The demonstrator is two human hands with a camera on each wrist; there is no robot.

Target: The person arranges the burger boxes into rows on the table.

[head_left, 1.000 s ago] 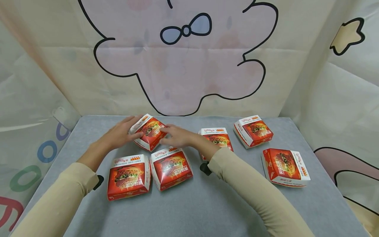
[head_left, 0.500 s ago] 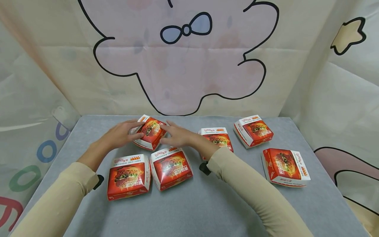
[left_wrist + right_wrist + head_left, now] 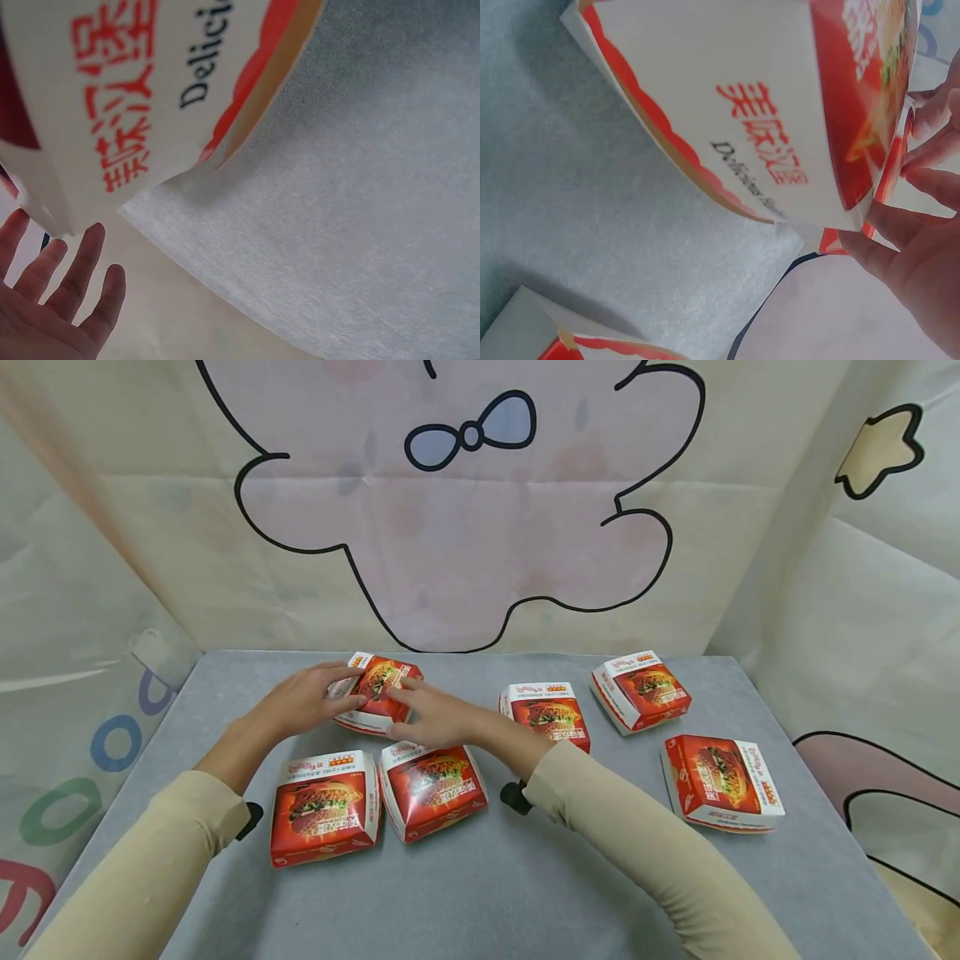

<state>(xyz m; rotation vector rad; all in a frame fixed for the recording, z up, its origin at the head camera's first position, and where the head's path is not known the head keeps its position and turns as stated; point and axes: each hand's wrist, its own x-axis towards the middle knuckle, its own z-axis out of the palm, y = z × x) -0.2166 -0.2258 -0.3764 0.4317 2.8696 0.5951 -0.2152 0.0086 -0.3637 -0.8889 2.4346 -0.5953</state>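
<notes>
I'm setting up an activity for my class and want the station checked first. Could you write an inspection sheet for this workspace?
Surface: grey cloth-like tabletop.
Job's things: six red-and-white hamburger boxes: far-left box between the hands; near-left box with its neighbour; middle box, partly behind the right arm; far-right box; near-right box.
Clutter: nothing seen.
Hands: left hand at the far-left box's left side, right hand at its right; neither curls tightly round it.
Cables: nothing seen.
Surroundings: cartoon-printed curtain behind; printed sheeting on both sides.

Far-left burger box [image 3: 379,681]: sits turned slightly counterclockwise, its far corner nearer 11 o'clock than 12. Right hand [image 3: 435,714]: lies farther toward 8 o'clock.
</notes>
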